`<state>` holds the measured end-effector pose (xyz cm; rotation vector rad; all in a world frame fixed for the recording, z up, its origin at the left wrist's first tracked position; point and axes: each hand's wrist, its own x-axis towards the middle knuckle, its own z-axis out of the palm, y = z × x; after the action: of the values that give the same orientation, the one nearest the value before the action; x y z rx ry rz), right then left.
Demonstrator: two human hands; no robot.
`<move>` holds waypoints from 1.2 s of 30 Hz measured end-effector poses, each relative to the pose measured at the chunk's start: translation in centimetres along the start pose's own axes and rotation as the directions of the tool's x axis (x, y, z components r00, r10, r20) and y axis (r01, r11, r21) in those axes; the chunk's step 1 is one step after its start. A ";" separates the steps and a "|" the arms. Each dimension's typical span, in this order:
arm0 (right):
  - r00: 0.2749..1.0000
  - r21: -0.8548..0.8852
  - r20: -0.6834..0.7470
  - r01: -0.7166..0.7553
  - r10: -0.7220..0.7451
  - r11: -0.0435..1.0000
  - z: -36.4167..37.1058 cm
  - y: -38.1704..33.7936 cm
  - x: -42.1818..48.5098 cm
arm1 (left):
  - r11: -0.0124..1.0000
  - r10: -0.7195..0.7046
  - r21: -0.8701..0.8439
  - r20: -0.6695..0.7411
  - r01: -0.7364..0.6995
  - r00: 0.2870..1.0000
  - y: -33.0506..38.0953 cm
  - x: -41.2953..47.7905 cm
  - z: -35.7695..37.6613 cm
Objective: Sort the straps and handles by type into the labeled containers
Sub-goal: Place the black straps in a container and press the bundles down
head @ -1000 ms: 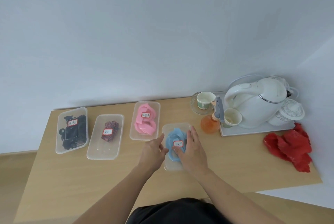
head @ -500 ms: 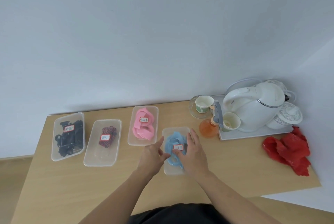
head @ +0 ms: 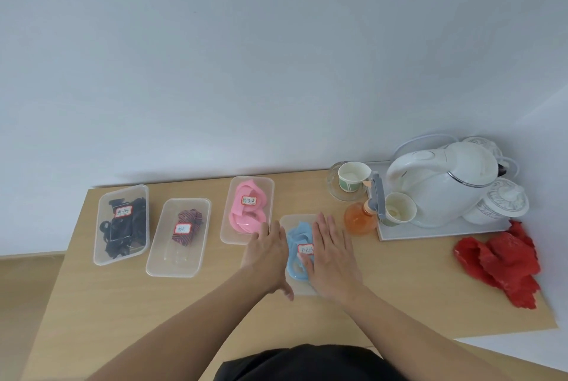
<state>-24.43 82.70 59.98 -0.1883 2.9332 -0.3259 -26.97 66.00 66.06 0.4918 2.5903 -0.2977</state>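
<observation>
Four clear labeled containers lie on the wooden table (head: 184,313). From the left: one with black straps (head: 123,223), one with a dark striped strap (head: 187,227), one with pink straps (head: 248,211), and a nearer one with blue straps (head: 296,245). My left hand (head: 268,253) lies flat with straight fingers against the left side of the blue straps' container (head: 292,219). My right hand (head: 330,253) lies flat over that container's right side, fingers straight, partly covering the blue straps.
A white tray (head: 436,234) at the right back carries a white kettle (head: 439,183), a lidded white pot (head: 498,203) and paper cups. An orange bottle (head: 358,222) stands just right of the blue container. A red cloth (head: 504,263) lies at the right edge.
Both hands have flattened: my left hand moved right against the blue container's side, and my right hand's fingers stretched out over it. The camera view has shifted slightly.
</observation>
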 end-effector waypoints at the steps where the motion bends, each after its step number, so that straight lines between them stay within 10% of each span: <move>1: 0.999 -0.012 0.016 0.032 -0.032 0.999 0.4 0.1 0.1 | 0.999 0.017 0.043 -0.006 -0.017 1.000 0.1 0.1 0.0; 28: 0.967 -0.093 0.201 0.181 -0.160 0.979 0.9 -0.7 -0.5 | 0.968 0.211 0.147 -0.018 -0.206 0.977 -0.5 -0.9 3.6; 36: 0.978 -0.077 0.170 0.136 -0.122 0.988 1.1 1.4 -3.5 | 0.992 0.098 -0.066 -0.082 -0.103 0.992 0.8 -3.3 7.0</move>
<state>-20.90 84.31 59.21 -0.4001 2.7789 -0.1883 -21.05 63.72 61.54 0.6184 2.6308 -0.1558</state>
